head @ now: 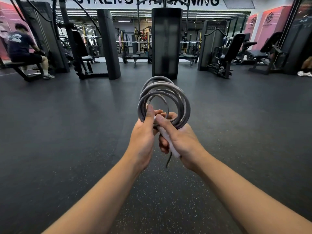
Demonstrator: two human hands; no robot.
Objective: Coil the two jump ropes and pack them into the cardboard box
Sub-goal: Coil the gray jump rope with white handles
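Above the gym floor (67, 149), both hands' fingers (150, 114) grip the upright coiled jump rope (179, 98).

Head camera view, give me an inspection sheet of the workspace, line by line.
Surface: dark speckled rubber gym floor; no table in view.
Job's things: one grey jump rope, coiled in several loops, held up in front of the person; its white handle points down. Second rope and cardboard box: nothing seen.
Clutter: nothing seen on the floor nearby.
Grippers: left hand pinches the coil with the thumb on top; right hand grips the handle and the loops' base.
Cables: a short rope tail hangs below the handle.
Surroundings: weight machines, benches, a seated person far left.
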